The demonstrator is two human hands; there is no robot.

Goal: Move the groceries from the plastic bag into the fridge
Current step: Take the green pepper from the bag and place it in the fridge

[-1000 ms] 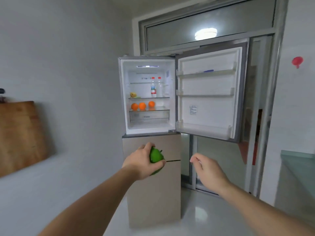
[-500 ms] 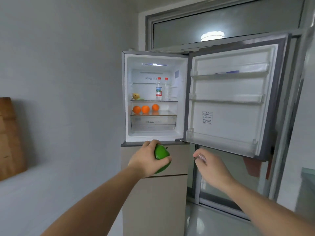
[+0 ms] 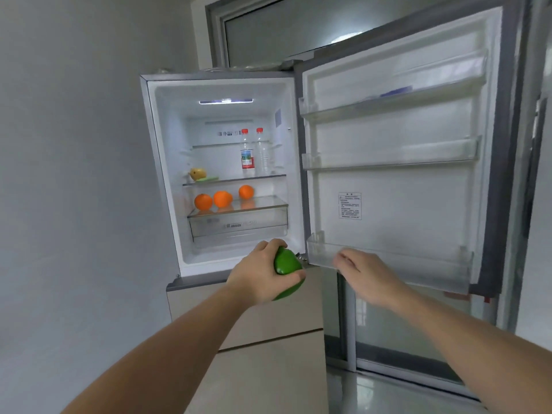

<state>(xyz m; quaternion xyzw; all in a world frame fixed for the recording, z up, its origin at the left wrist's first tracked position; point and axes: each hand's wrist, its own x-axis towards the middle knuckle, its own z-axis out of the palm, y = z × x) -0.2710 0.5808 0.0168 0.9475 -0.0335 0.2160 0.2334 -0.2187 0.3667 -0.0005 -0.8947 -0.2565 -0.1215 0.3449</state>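
My left hand (image 3: 259,271) grips a green pepper (image 3: 286,264), held just below and in front of the fridge's (image 3: 162,162) open upper compartment. My right hand (image 3: 366,274) hangs beside it with fingers loosely curled and nothing in it, close to the lowest bin of the open door (image 3: 397,162). Inside, three oranges (image 3: 221,199) lie on the lower glass shelf. Two clear bottles with red caps (image 3: 248,153) and a yellow fruit (image 3: 197,174) stand on the shelf above. The plastic bag is not in view.
The fridge door swings out to the right, its three bins showing nothing but a bluish item in the top one. Closed beige lower drawers (image 3: 268,318) sit under the compartment. A grey wall runs along the left; a glass sliding door (image 3: 394,330) stands behind.
I have come closer to the fridge, which now fills more of the view. Both hands have risen toward the open compartment, the left still holding the pepper.
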